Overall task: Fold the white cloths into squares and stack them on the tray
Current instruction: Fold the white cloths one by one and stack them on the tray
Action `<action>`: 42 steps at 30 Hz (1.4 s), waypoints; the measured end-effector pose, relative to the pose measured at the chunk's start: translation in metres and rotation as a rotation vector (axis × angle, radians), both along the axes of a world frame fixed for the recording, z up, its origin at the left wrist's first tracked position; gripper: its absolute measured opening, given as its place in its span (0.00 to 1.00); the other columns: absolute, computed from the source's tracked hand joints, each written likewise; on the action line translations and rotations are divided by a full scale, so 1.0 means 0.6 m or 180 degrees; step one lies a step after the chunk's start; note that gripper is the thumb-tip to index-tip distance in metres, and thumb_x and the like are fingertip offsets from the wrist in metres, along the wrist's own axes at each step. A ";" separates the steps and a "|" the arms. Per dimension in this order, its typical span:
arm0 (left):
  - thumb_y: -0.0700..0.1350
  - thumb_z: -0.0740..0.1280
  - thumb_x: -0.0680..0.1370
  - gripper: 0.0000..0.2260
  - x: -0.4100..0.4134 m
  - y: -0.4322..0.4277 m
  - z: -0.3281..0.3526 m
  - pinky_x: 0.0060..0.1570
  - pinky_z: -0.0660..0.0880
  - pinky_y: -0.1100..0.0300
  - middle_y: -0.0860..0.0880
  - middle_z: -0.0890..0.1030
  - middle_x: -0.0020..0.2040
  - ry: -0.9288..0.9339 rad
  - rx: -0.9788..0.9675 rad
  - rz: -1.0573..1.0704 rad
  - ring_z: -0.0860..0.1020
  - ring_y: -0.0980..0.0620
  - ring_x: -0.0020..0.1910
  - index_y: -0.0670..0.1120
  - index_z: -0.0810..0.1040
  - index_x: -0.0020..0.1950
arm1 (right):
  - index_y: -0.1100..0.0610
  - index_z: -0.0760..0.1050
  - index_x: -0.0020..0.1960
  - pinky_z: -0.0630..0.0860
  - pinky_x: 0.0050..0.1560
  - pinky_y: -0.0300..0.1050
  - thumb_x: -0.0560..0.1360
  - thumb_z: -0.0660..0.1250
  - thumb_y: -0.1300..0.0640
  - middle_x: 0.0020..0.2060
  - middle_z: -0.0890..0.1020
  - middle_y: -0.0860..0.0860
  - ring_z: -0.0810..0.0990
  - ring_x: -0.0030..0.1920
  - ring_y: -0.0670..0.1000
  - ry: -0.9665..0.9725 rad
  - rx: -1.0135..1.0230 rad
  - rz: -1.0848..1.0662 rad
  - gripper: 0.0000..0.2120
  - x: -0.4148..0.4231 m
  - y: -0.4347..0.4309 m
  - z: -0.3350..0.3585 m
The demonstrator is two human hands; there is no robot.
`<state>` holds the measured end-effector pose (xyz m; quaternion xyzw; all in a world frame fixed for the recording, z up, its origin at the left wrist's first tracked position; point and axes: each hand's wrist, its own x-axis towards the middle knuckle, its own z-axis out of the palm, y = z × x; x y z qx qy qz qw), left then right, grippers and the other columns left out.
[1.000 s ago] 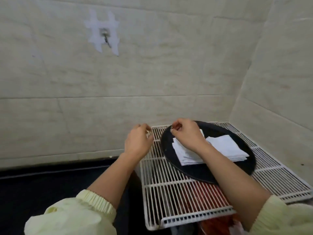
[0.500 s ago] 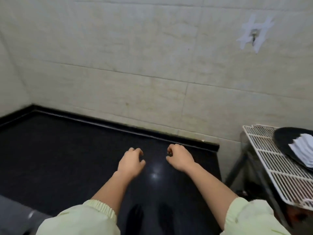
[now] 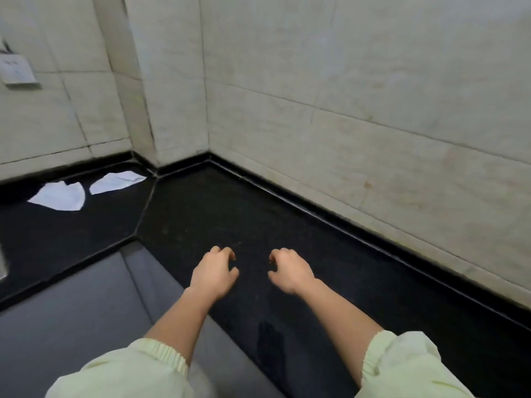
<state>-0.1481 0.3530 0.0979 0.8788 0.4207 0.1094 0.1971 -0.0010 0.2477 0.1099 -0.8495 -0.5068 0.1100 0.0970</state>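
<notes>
Turned away from the tray; my left hand and right hand hover over the bench, fingers loosely curled and empty; two white cloths far left, probably my next grab.

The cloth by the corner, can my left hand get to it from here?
Probably, with a long stretch: the left hand holds nothing, and only bare counter lies between it and the cloth.

The left hand and the right hand are side by side over the black counter, with fingers loosely curled and holding nothing. Far to the left, a white cloth lies on the counter, and a second cloth just beside it, near the tiled wall.
</notes>
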 end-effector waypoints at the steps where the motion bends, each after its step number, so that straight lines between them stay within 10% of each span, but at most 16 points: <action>1: 0.48 0.64 0.77 0.14 -0.010 0.026 -0.003 0.52 0.74 0.53 0.48 0.73 0.59 0.0022 0.0003 0.0064 0.75 0.47 0.57 0.49 0.74 0.62 | 0.57 0.73 0.62 0.75 0.57 0.51 0.76 0.65 0.53 0.60 0.76 0.55 0.74 0.60 0.58 -0.0035 -0.0025 0.0078 0.16 -0.009 0.031 -0.002; 42: 0.50 0.62 0.77 0.17 -0.182 1.161 -0.171 0.54 0.72 0.55 0.47 0.71 0.61 0.0956 -0.0189 0.0461 0.71 0.49 0.60 0.47 0.70 0.64 | 0.57 0.65 0.71 0.68 0.64 0.54 0.78 0.60 0.58 0.64 0.71 0.57 0.68 0.66 0.58 0.0037 -0.0859 0.1109 0.22 -0.164 1.241 -0.167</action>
